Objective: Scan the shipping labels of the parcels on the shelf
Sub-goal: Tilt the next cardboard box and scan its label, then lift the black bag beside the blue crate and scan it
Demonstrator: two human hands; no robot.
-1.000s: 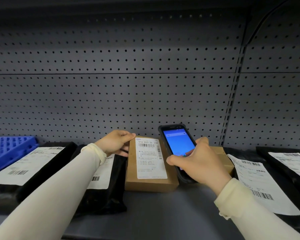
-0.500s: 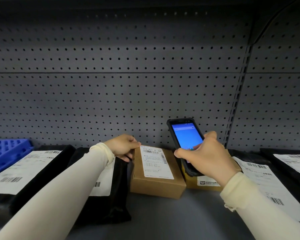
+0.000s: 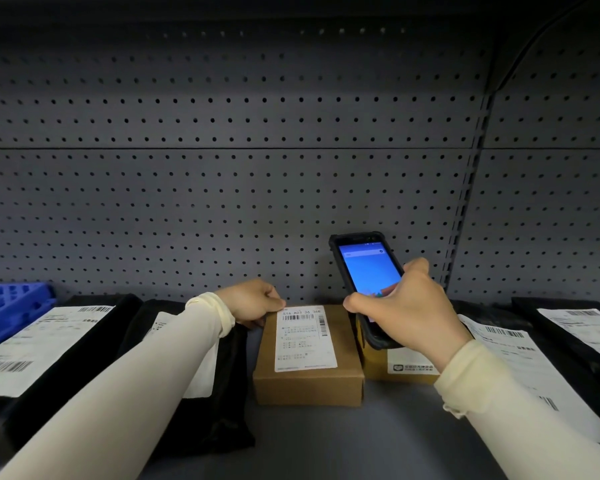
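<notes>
A small brown cardboard box (image 3: 309, 386) lies flat on the grey shelf (image 3: 326, 445), its white shipping label (image 3: 303, 337) facing up. My left hand (image 3: 250, 301) grips the box's far left corner, thumb on the label's edge. My right hand (image 3: 406, 306) holds a black handheld scanner (image 3: 364, 268) with a lit blue screen, tilted up above and right of the box. A second brown box (image 3: 399, 367) sits just right, mostly hidden behind my right hand.
Black poly-bag parcels with white labels lie at left (image 3: 42, 344), under my left forearm (image 3: 222, 393), and at right (image 3: 520, 368) and far right (image 3: 582, 327). A blue plastic crate (image 3: 11, 306) stands at far left. The grey pegboard wall (image 3: 222, 185) closes the back.
The brown box has gone from propped up to lying flat on the shelf. My right hand has lifted the scanner up and to the right, uncovering the second brown box.
</notes>
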